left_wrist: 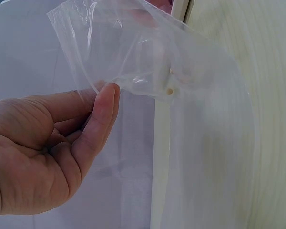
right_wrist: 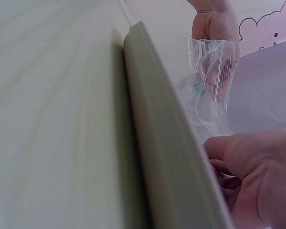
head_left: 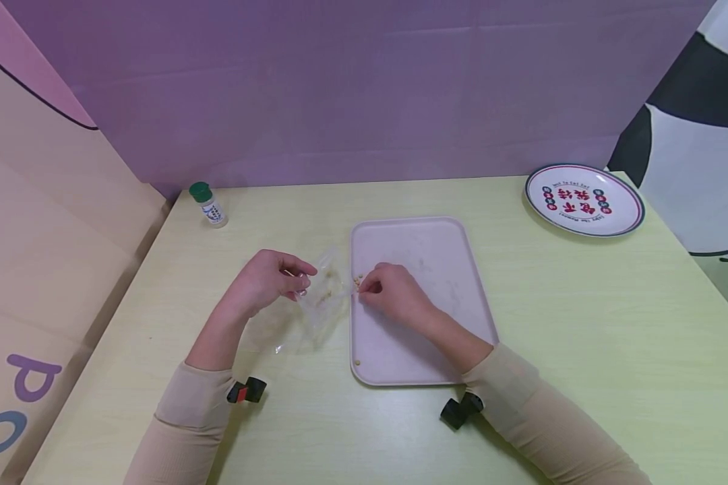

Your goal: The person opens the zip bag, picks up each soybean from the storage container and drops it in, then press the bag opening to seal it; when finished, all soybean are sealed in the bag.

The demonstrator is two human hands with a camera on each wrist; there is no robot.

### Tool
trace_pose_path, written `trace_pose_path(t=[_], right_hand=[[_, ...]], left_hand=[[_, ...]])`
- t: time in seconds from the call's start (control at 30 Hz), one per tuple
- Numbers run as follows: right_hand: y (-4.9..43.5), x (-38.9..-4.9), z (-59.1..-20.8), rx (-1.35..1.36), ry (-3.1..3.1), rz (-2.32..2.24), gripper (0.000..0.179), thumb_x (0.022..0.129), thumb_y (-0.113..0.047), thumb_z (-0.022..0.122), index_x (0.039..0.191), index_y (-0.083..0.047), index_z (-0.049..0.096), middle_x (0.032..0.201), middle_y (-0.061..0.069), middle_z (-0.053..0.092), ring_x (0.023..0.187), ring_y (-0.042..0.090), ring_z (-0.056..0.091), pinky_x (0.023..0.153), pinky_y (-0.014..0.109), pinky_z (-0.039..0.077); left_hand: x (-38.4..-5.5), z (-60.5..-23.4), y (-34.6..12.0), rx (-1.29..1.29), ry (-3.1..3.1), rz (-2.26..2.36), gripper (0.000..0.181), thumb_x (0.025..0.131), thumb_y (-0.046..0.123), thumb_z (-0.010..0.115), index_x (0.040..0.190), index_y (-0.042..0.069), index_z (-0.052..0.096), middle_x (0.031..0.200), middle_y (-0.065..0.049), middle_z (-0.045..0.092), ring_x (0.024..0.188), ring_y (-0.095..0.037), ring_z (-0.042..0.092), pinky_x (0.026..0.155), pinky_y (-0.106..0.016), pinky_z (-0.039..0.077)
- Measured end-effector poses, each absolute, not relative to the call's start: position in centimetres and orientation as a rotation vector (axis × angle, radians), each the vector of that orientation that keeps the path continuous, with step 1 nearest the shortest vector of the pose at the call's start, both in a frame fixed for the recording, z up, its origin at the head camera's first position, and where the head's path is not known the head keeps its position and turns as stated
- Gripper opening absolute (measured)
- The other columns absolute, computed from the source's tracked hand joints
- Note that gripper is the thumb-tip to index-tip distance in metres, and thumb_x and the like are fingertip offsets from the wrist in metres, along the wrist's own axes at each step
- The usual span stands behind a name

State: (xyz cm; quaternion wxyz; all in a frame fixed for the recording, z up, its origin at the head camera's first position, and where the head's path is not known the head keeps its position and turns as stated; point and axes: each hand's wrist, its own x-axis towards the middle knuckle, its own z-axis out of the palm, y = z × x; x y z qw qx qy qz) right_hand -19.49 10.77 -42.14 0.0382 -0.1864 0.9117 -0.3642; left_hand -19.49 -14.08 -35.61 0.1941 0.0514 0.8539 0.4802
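My left hand (head_left: 276, 276) pinches a clear plastic bag (head_left: 324, 289) left of the tray, the film stretching across toward the other hand. A few small pale-yellow beans (left_wrist: 169, 91) show inside it in the left wrist view. At the left rim of the light pink tray (head_left: 418, 246), my right hand (head_left: 394, 289) has thumb and forefinger pinched together on the bag's near edge. Several beans (head_left: 358, 277) lie right beside those fingertips. A single bean (head_left: 357, 362) sits in the tray's near left corner.
A small shaker bottle (head_left: 209, 205) with a green cap stands at the table's back left. An oval plate (head_left: 627, 202) with red print lies at the back right. Behind the pale wooden table (head_left: 582, 303) rises a purple backdrop (head_left: 364, 94).
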Motion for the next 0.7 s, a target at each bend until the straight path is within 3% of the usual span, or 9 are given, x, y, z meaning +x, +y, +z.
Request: trace_pose_path(t=[0.7], right_hand=[[10.70, -19.29, -41.13, -0.300, 2.810, -1.548, 0.006, 0.089, -0.008, 0.076, 0.094, -0.006, 0.079, 0.086, 0.003, 0.066, 0.079, 0.020, 0.060, 0.070, 0.028, 0.049]], left_hand=[[-19.59, -35.74, -14.14, 0.152, 2.406, 1.330, 0.026, 0.095, 0.004, 0.070, 0.119, -0.002, 0.072, 0.100, -0.013, 0.067, 0.082, -0.023, 0.067, 0.085, -0.044, 0.059]])
